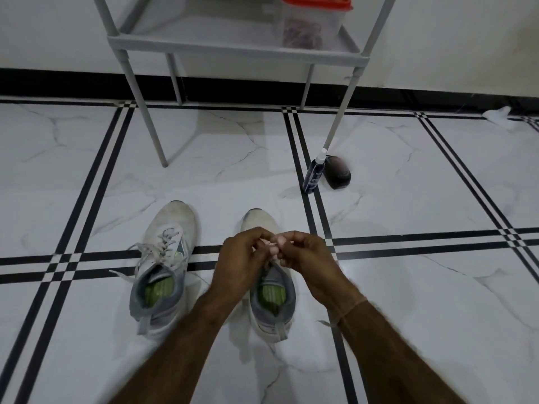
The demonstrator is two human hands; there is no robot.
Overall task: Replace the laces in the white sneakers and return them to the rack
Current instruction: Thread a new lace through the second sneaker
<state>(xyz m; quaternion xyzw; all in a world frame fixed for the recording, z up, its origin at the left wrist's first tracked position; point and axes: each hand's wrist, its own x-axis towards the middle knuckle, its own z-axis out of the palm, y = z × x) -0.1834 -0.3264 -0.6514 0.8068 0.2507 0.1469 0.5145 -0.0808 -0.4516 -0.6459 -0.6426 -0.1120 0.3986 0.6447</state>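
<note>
Right sneaker [272, 307] on floor [408, 185], toe toward rack [233, 45]. Left hand [242, 258] and right hand [306, 255] meet over its tongue, fingers curled, pinching the lace [267, 267]. Left sneaker [164, 263] just beside, untied. Spray bottle [313, 173] by rack leg.

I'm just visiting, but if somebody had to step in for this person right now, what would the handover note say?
Left hand and right hand: both pinch the lace above the right-hand sneaker.
Left-hand sneaker: on the floor, laced but untied, ends trailing.
Done: cannot tell whether either lace is new.
Left: finish lacing the right-hand sneaker, tie both, set them on the rack.
</note>
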